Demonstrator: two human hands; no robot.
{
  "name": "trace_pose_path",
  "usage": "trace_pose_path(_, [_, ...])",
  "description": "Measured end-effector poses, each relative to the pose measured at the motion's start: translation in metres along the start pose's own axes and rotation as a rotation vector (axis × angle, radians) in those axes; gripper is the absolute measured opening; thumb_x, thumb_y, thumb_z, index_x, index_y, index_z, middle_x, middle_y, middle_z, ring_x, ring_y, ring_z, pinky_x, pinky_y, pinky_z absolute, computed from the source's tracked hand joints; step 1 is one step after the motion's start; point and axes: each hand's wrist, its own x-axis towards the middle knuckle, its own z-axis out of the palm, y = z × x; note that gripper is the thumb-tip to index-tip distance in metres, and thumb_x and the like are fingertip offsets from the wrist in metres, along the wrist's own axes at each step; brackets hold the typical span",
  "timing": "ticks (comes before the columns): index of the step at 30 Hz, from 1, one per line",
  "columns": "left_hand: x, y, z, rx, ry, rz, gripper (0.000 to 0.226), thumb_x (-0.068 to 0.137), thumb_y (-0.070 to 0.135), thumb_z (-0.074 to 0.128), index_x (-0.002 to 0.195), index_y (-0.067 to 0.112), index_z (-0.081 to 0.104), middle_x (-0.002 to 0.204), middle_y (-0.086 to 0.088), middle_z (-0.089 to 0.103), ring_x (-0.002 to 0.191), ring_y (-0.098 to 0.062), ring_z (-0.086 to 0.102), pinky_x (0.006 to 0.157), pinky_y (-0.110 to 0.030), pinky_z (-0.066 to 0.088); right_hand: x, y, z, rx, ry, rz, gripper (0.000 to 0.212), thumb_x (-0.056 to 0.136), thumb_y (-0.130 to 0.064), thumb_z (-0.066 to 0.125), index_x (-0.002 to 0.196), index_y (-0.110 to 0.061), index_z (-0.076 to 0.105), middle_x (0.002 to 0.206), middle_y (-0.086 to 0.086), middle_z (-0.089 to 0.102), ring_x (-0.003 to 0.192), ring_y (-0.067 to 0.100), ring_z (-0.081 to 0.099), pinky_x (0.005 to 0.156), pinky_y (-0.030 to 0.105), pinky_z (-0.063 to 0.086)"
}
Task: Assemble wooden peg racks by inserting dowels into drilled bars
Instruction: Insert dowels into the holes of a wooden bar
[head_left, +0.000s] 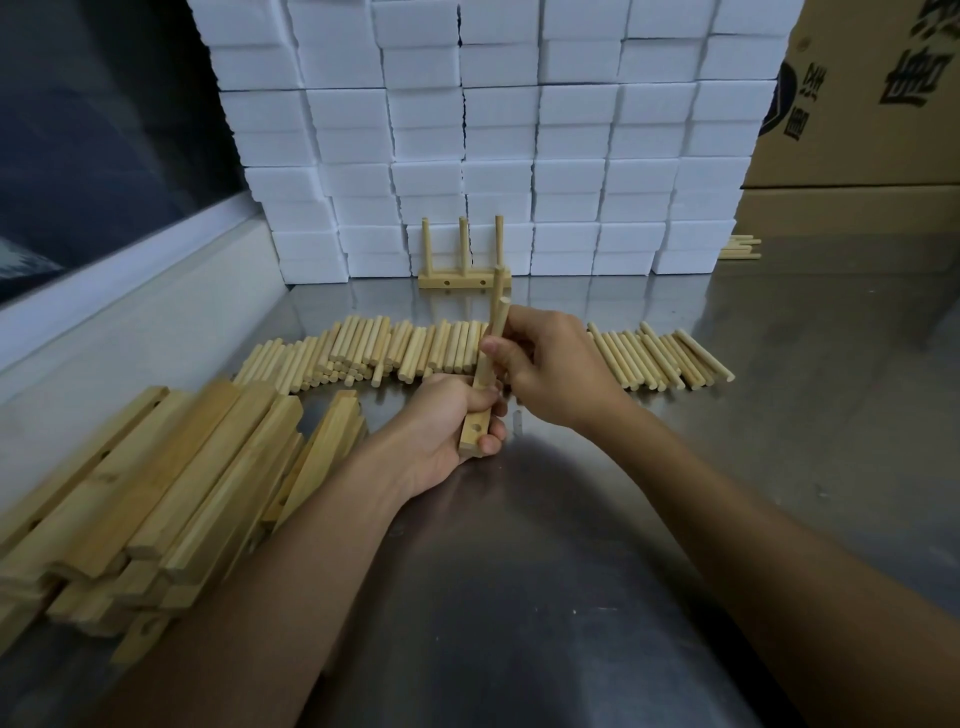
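- Bars (156, 483) lie heaped at the left of the table (571, 597), long axes running from near left to far right; the heap's near end is cut off at the frame's left edge, and lower bars are hidden under upper ones
- Dowels (374, 348) lie in a row across the table beyond the hands, each pointing away from the viewer; the row's middle is hidden behind the hands
- Left hand (447, 431) grasps a bar (475, 428) near its lower end, fingers curled round it; one drilled hole shows, the rest is covered by the fingers; the bar stands nearly upright, leaning slightly right
- Rack (465, 280) stands by the foam blocks (493, 130), three pegs upright, two holes facing the viewer
- Right hand (550, 364) pinches two dowels (497, 322) that point up and away; whether their lower ends sit in the bar cannot be told
- A box (872, 104) is cut off at the right, with more dowels (740, 247) lying half hidden behind the blocks
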Motion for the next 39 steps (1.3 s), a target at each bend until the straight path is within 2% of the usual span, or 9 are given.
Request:
trace_pose_path(5, [0.001,0.000,0.001,-0.054,0.020,0.000,0.016,0.100,-0.002,0.041,0.096,0.000,0.057,0.073,-0.010,0.051,0.047,-0.014,0.050,0.037,-0.020,0.037,-0.004,0.005,0.008,-0.021,0.094,-0.017,0.025,0.097,-0.020,0.061,0.081,-0.001,0.064,0.064,0.004,0.063,0.057,0.014,0.054,0.058,0.031,0.045])
trace_pose_path(10, [0.001,0.001,0.000,-0.101,0.023,0.027,0.021,0.100,-0.002,0.040,0.100,0.002,0.060,0.072,-0.011,0.058,0.048,-0.017,0.052,0.039,-0.022,0.039,-0.016,0.013,0.017,-0.088,0.087,-0.093,0.025,0.100,-0.024,0.057,0.084,-0.007,0.066,0.069,0.000,0.064,0.063,0.017,0.058,0.063,0.039,0.049])
trace_pose_path(13, [0.001,0.001,0.000,-0.139,0.055,0.037,0.015,0.100,-0.001,0.041,0.104,0.001,0.055,0.077,-0.012,0.057,0.049,-0.017,0.052,0.040,-0.023,0.040,-0.019,0.018,0.014,-0.127,0.223,-0.109,0.030,0.100,-0.023,0.055,0.077,-0.006,0.064,0.061,-0.002,0.057,0.054,0.016,0.051,0.055,0.039,0.045])
trace_pose_path(16, [0.002,0.002,-0.002,-0.189,0.098,0.026,0.011,0.100,-0.001,0.043,0.104,0.001,0.052,0.082,-0.012,0.054,0.050,-0.018,0.053,0.041,-0.023,0.041,-0.018,0.029,0.007,-0.242,0.322,-0.021,0.036,0.101,-0.024,0.053,0.071,-0.004,0.059,0.057,0.004,0.054,0.050,0.023,0.049,0.051,0.044,0.044])
trace_pose_path(18, [0.002,0.002,-0.003,-0.199,0.096,0.023,0.011,0.100,-0.001,0.042,0.103,0.001,0.052,0.081,-0.012,0.054,0.050,-0.018,0.053,0.041,-0.023,0.041,-0.017,0.036,-0.001,-0.346,0.352,0.074,0.029,0.100,-0.025,0.051,0.082,-0.006,0.064,0.070,0.005,0.062,0.062,0.022,0.055,0.060,0.044,0.049])
trace_pose_path(21, [0.002,0.003,-0.003,-0.204,0.097,0.020,0.015,0.100,-0.001,0.042,0.110,0.001,0.053,0.082,-0.012,0.054,0.051,-0.018,0.053,0.041,-0.023,0.041,-0.017,0.047,-0.012,-0.594,0.283,0.254,0.026,0.097,-0.029,0.052,0.117,-0.014,0.060,0.110,0.007,0.063,0.102,0.025,0.056,0.092,0.042,0.045])
trace_pose_path(23, [0.002,0.003,-0.003,-0.208,0.103,0.020,0.018,0.100,0.000,0.042,0.115,0.001,0.052,0.082,-0.011,0.055,0.051,-0.017,0.053,0.041,-0.023,0.041,-0.017,0.053,-0.015,-0.689,0.208,0.390,0.033,0.094,-0.032,0.051,0.123,-0.017,0.056,0.121,0.009,0.057,0.115,0.030,0.049,0.100,0.045,0.036])
trace_pose_path(32, [-0.002,0.004,-0.004,-0.238,0.097,0.011,0.019,0.096,0.002,0.045,0.113,0.000,0.054,0.081,-0.010,0.055,0.054,-0.017,0.053,0.043,-0.023,0.041,-0.020,0.054,-0.013,-0.708,0.167,0.487,0.028,0.095,-0.031,0.046,0.095,-0.011,0.065,0.106,0.010,0.058,0.105,0.031,0.051,0.097,0.046,0.036])
trace_pose_path(39, [-0.004,0.007,-0.003,-0.305,0.119,0.012,0.021,0.092,0.010,0.044,0.107,0.000,0.054,0.078,-0.013,0.054,0.051,-0.021,0.052,0.041,-0.026,0.040,-0.020,0.053,-0.012,-0.682,0.145,0.441,0.028,0.092,-0.037,0.052,0.094,-0.015,0.068,0.103,0.005,0.057,0.103,0.027,0.052,0.096,0.045,0.038])
